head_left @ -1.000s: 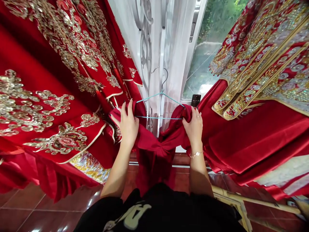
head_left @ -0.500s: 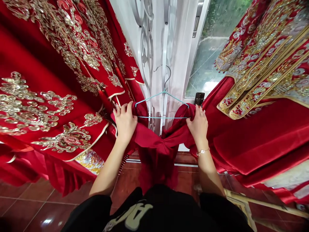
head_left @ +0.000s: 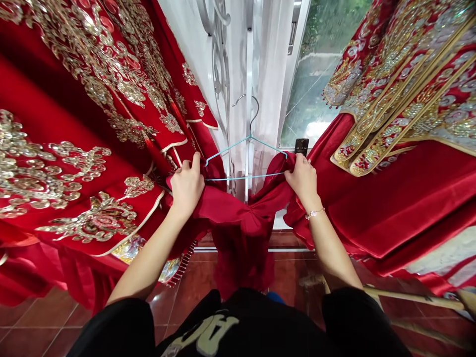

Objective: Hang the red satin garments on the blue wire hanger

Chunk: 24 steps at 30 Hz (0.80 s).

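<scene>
A light blue hanger (head_left: 246,176) hangs by its hook in front of a white curtain. My left hand (head_left: 187,187) grips red satin cloth (head_left: 238,218) at the hanger's left end, and my right hand (head_left: 304,181) grips the same cloth at its right end. The satin bunches around both ends and sags in a loose fold between my hands, below the hanger's bottom bar. The bar and shoulders stay bare in the middle. A thin bracelet circles my right wrist.
Gold-embroidered red garments (head_left: 74,99) hang to the left, and another (head_left: 401,99) hangs to the right. A phone (head_left: 301,147) stands beyond my right hand against a window (head_left: 316,84). A metal scrollwork grille (head_left: 219,64) and red floor tiles (head_left: 48,312) also show.
My hands have drawn slightly farther apart, and the cloth has moved with them along the hanger. The view has shifted a little, and more of my forearms shows.
</scene>
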Tool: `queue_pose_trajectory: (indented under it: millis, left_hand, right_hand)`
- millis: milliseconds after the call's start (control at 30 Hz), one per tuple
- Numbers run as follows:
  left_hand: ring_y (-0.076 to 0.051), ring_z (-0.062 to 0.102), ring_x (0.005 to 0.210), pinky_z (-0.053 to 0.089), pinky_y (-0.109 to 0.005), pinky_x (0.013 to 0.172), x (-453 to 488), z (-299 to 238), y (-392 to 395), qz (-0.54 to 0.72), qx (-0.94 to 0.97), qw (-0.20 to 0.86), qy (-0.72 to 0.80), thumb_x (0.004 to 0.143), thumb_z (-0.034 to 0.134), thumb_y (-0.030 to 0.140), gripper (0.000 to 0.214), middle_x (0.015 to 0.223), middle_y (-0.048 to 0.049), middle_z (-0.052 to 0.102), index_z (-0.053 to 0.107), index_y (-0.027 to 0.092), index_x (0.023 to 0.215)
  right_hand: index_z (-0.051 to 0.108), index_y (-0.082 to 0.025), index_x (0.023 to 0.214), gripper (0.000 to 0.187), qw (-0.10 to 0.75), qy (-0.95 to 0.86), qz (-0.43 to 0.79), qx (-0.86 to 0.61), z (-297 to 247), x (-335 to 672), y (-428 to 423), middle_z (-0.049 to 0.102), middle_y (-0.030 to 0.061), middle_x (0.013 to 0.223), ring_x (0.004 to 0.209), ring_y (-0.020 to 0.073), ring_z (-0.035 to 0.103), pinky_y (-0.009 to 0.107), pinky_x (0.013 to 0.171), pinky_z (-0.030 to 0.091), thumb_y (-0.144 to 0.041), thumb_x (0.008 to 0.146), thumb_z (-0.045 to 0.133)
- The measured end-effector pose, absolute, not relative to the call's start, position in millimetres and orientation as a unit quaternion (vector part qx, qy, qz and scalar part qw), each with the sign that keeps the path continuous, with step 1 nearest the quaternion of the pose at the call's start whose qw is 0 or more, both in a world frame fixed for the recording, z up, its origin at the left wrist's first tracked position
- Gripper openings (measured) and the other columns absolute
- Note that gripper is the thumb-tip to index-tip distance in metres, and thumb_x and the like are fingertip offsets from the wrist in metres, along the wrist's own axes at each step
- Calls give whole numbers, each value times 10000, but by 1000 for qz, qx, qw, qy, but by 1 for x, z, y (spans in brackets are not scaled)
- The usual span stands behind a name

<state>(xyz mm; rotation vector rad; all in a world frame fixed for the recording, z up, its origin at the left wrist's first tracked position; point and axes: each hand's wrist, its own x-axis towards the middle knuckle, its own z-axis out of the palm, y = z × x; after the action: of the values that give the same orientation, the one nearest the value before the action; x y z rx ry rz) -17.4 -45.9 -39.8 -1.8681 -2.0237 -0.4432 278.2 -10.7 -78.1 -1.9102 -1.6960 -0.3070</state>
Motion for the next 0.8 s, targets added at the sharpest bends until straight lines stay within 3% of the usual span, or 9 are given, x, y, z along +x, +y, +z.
queue_pose_trajectory:
  millis: [167, 300, 433, 600, 667, 800]
  left_hand:
    - [-349, 695, 1074, 586, -398, 823, -18, -41, -65, -150, -687, 168, -691, 921, 386, 129, 626, 1361, -216, 595, 383, 150, 1547]
    - [-347, 691, 1079, 588, -412, 841, -19, -43, -72, -143, -694, 171, -685, 926, 369, 107, 619, 1346, -219, 596, 386, 149, 1544]
    - [-355, 705, 1037, 584, -438, 826, -20, -43, -61, -122, -700, 187, -678, 940, 327, 87, 627, 1324, -260, 581, 338, 145, 1564]
    - [-349, 704, 1057, 561, -498, 902, -42, -23, -35, -91, -780, 142, -603, 915, 411, 94, 741, 1401, -246, 544, 198, 204, 1616]
    - [-329, 670, 1143, 532, -487, 980, -58, -11, -25, -132, -811, 103, -560, 869, 478, 97, 778, 1385, -209, 583, 221, 183, 1598]
    - [-271, 621, 1229, 494, -428, 1039, -82, 6, -10, -229, -821, 23, -523, 768, 531, 78, 739, 1273, -139, 678, 385, 139, 1490]
  right_hand:
    - [455, -55, 1354, 554, 276, -659, -108, -692, -78, 285, -27, 585, 280, 1347, 1223, 376, 576, 516, 971, 491, -153, 814, 533]
    - [487, -25, 1311, 492, 257, -606, -125, -743, -75, 269, -32, 613, 301, 1259, 1183, 390, 595, 486, 917, 499, -109, 826, 483]
    - [521, -67, 1303, 432, 216, -569, -132, -782, -62, 258, -31, 657, 255, 1125, 1045, 355, 655, 416, 821, 503, -121, 882, 439]
    - [687, -111, 1006, 221, 194, -590, -97, -778, -32, 279, -36, 707, 205, 970, 949, 306, 649, 383, 820, 447, -162, 859, 531]
    - [697, -128, 835, 132, 217, -615, -50, -756, -25, 295, -40, 699, 150, 834, 856, 253, 617, 364, 794, 412, -121, 806, 569]
    - [647, -136, 668, 103, 397, -540, 147, -727, -34, 322, -41, 499, -27, 553, 571, 102, 422, 327, 642, 328, -68, 727, 597]
